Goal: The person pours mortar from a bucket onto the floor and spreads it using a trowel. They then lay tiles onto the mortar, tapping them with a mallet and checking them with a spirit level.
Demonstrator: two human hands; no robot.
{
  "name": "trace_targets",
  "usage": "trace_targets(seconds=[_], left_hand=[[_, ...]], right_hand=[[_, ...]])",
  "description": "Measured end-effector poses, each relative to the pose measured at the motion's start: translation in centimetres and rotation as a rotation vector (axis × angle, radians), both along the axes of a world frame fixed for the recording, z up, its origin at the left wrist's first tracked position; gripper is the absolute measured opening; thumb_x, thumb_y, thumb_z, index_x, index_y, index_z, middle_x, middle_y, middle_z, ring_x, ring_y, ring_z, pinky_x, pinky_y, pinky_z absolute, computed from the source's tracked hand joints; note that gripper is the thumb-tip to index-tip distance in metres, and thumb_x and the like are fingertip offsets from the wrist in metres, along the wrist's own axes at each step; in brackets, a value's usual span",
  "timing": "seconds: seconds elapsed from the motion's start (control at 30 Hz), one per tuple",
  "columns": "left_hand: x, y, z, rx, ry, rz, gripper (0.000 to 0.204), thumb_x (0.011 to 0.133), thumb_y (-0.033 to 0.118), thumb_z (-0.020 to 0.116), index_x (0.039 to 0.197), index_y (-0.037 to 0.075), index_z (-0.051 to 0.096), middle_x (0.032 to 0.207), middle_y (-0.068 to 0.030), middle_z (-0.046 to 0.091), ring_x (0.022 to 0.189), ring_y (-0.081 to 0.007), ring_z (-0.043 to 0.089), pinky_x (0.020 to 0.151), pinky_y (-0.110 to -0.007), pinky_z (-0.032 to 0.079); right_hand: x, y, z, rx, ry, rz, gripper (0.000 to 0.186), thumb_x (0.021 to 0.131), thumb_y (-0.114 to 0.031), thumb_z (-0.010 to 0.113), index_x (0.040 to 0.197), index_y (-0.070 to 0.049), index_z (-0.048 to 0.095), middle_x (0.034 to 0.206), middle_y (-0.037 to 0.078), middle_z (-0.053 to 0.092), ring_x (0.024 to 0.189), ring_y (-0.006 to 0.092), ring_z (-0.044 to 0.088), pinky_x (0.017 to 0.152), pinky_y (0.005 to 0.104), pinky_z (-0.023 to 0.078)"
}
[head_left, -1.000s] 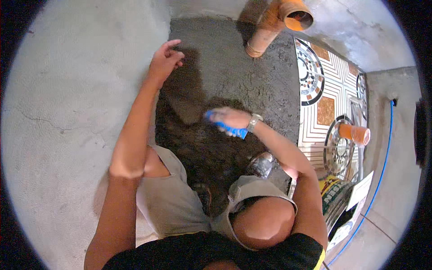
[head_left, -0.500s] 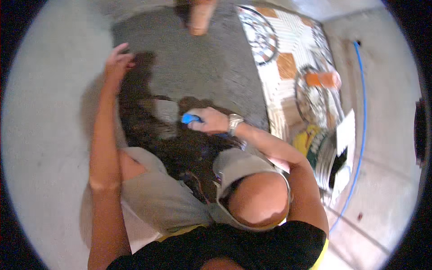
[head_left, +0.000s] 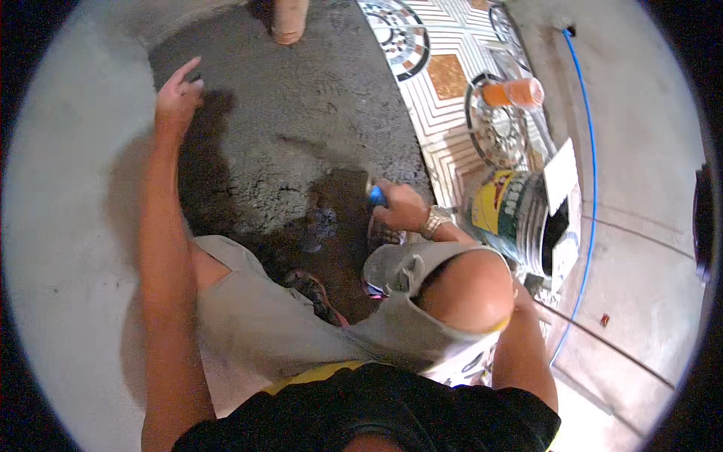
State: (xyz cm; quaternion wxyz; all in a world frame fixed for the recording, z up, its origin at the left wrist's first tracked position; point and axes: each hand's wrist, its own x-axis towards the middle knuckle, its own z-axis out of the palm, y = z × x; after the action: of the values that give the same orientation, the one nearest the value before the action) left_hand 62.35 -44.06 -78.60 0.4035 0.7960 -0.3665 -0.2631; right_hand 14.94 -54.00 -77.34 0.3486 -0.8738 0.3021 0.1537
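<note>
My right hand (head_left: 405, 209) is wrapped round the blue handle of a trowel (head_left: 378, 196), low over the wet grey mortar (head_left: 301, 113) in front of my right knee. The blade is hard to make out in the shadow there. My left hand (head_left: 177, 98) is held out over the mortar's left edge, beside the grey wall. Its index finger stretches forward and the other fingers bend loosely. A small dark patch shows between them, too unclear to name. The mortar looks smooth farther off and rougher near my feet.
Patterned tiles (head_left: 440, 147) cover the floor to the right of the mortar, with an orange pipe (head_left: 514, 93) rising from them. Another pipe (head_left: 289, 21) stands in the mortar ahead. A bucket (head_left: 489, 207) with a white flat piece (head_left: 561, 177) lies beside my right knee. A blue cable (head_left: 590, 143) runs along the right.
My right hand has moved right with the trowel, whose pale blade showed flat on the mortar before. My left index finger is straighter. The view has shifted slightly.
</note>
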Motion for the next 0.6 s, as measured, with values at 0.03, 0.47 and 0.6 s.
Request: trace_targets(seconds=[0.03, 0.47, 0.6], left_hand=[[-0.8, -0.8, -0.3, -0.211, -0.144, -0.039, 0.054, 0.088, 0.012, 0.065, 0.139, 0.015, 0.048, 0.098, -0.0077, 0.067, 0.077, -0.0102, 0.06, 0.069, -0.025, 0.048], [-5.4, -1.1, 3.2, -0.049, 0.076, -0.058, 0.052, 0.091, 0.01, 0.062, 0.14, 0.017, 0.046, 0.119, -0.0104, 0.063, 0.095, -0.0148, 0.061, 0.091, -0.03, 0.047], [-7.2, -0.1, 3.8, -0.042, 0.04, -0.099, 0.053, 0.094, 0.019, 0.061, 0.144, 0.018, 0.042, 0.124, -0.0108, 0.061, 0.104, -0.0196, 0.06, 0.095, -0.033, 0.047]], right_hand=[[-0.3, -0.9, -1.4, 0.007, -0.025, 0.017, 0.035, 0.076, -0.024, 0.064, 0.103, -0.004, 0.055, 0.086, 0.025, 0.065, 0.078, 0.0431, 0.064, 0.07, 0.0503, 0.051], [-6.2, -20.4, -11.1, -0.391, -0.027, -0.092, 0.046, 0.086, -0.044, 0.055, 0.096, 0.0, 0.063, 0.086, 0.024, 0.068, 0.084, 0.0429, 0.066, 0.078, 0.0481, 0.051], [-6.4, -19.3, -13.7, -0.261, 0.274, -0.238, 0.048, 0.087, -0.05, 0.057, 0.099, -0.004, 0.065, 0.083, 0.027, 0.067, 0.082, 0.0393, 0.068, 0.072, 0.0509, 0.053]])
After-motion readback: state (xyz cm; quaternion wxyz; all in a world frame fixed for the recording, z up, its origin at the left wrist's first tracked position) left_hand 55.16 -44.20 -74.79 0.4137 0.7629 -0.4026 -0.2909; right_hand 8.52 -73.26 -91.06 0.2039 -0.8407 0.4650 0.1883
